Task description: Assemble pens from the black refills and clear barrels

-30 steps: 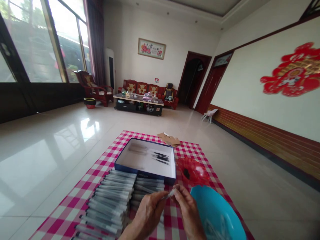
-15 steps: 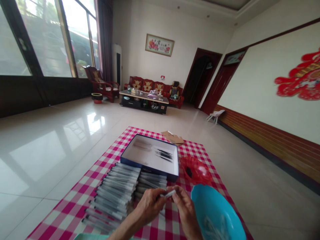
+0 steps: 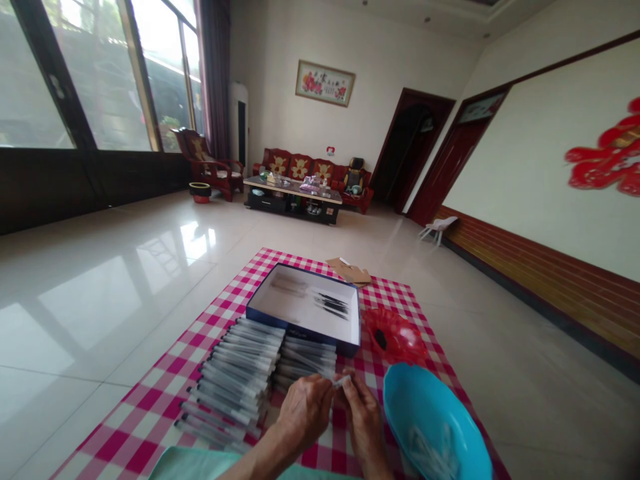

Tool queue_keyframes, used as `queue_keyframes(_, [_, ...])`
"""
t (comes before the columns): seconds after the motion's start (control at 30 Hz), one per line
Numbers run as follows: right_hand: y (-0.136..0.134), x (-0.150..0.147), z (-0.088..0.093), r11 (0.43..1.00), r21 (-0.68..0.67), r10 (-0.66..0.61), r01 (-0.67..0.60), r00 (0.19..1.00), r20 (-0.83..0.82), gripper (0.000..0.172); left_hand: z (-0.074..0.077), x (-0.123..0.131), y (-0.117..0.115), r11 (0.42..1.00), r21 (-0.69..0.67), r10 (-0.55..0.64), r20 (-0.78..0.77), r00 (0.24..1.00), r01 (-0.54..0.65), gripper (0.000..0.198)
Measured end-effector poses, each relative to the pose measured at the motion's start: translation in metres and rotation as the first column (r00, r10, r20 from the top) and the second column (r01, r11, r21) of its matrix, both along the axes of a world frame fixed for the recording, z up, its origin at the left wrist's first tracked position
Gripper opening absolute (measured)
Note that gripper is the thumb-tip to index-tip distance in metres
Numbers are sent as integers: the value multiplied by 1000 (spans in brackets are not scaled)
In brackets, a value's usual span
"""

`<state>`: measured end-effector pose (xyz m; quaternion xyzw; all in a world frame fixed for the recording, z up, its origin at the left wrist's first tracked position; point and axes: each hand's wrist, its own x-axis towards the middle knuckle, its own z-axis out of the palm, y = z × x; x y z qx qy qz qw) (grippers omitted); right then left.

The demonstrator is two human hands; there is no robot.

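Note:
My left hand is closed, its thumb and fingers pinching one end of a pale, translucent pen. My right hand meets it at the fingertips and grips the other end; much of the pen is hidden by the fingers. Left of my hands lies a big pile of grey translucent pens with dark ends, and a smaller pile of pens sits just beyond them. On the right, close to my right hand, a blue bowl holds several clear slim pieces, perhaps pen caps.
Behind the pens stands a shallow box with thin black-tipped pieces inside. A red dish with a dark item is right of it. Flattened cardboard lies at the far edge of the checked tablecloth. A green cloth shows at the front.
My hands have drawn closer together around the pen, so less of it shows. The view has shifted slightly, bringing more of the green cloth into sight.

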<state>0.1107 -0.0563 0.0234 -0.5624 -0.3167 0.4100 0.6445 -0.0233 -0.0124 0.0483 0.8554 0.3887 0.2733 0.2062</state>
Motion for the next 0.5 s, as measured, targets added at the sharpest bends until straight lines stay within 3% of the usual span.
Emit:
queue_keyframes(0.2, [-1,0,-3,999,-32,-15,12,993,-117,33,-3,0,-5,994,103,-13,-155,988,30,24])
queue_keyframes(0.5, [-1,-6,1,997,-61,-68,56,969,-236,34,-4,3,-7,996,64,-35,-265,964,54,22])
